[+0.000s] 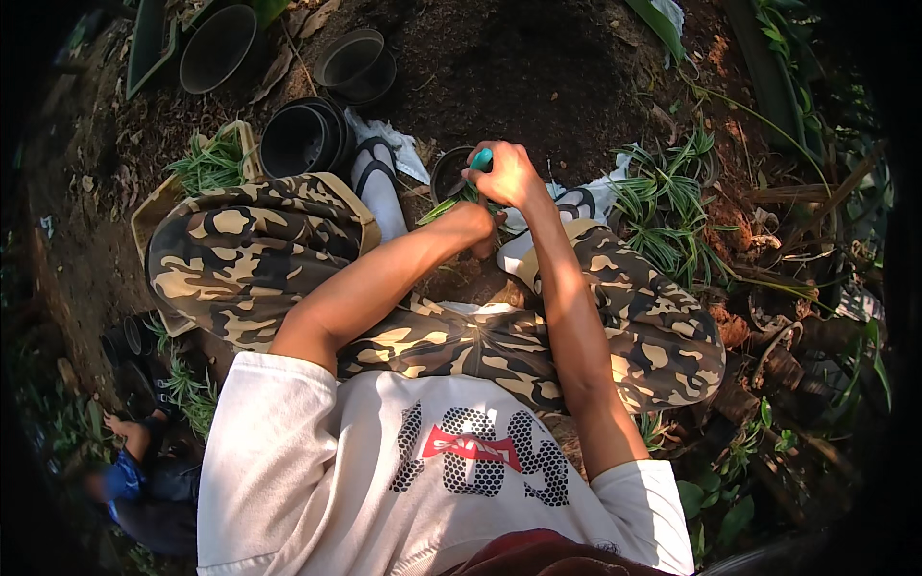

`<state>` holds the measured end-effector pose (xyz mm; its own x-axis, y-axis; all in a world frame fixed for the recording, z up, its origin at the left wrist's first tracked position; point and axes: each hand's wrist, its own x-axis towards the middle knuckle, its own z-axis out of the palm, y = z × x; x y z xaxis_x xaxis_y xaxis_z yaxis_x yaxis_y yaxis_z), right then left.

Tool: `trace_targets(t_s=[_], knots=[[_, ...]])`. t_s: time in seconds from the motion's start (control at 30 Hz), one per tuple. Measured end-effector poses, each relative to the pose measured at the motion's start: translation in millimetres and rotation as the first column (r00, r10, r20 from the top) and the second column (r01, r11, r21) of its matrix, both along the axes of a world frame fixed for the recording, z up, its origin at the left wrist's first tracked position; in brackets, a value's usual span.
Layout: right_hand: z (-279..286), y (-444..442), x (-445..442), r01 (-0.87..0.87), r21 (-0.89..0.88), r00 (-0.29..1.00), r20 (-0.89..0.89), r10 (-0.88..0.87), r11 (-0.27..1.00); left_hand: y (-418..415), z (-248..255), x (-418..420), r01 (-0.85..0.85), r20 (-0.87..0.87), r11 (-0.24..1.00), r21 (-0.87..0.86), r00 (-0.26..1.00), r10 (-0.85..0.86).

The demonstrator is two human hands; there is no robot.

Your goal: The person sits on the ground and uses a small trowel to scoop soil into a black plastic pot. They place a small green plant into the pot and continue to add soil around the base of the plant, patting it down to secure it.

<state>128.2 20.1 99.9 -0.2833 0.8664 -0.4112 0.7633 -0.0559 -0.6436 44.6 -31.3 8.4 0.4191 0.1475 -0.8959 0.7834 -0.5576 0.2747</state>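
My right hand [510, 173] is closed around the turquoise handle [480, 160] of a small hand tool, probably a trowel. The tool's lower end points into a small dark plastic pot [444, 173] on the ground between my feet. Just below it, my left hand [484, 225] is curled beside a striped green-and-white plant [438, 212] and appears to hold it. My left forearm and fingers hide part of the plant and its base. Dark soil shows around the pot.
Black nursery pots [297, 138] are stacked by my left foot, with more pots [354, 65] beyond. A yellowish crate [248, 147] with spider plants [210, 164] is at left. More striped plants [666, 194] lie at right. Loose soil [518, 79] spreads ahead. Another person [137, 461] sits at lower left.
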Motion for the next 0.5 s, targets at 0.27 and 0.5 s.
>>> trace_targets(t_s=[0.27,0.5], knots=[[-1.7,-5.7,2.0,-0.048,0.022,0.996,-0.079,0.050,0.999,5.1,2.4,2.8,-0.049,0.035,0.998,-0.042,0.998,0.050],[12.6,0.8,-3.6,0.023,0.024,0.997,-0.069,-0.021,0.999,-2.3,-25.3,2.7,-0.220,0.002,0.972,-0.084,0.975,0.221]])
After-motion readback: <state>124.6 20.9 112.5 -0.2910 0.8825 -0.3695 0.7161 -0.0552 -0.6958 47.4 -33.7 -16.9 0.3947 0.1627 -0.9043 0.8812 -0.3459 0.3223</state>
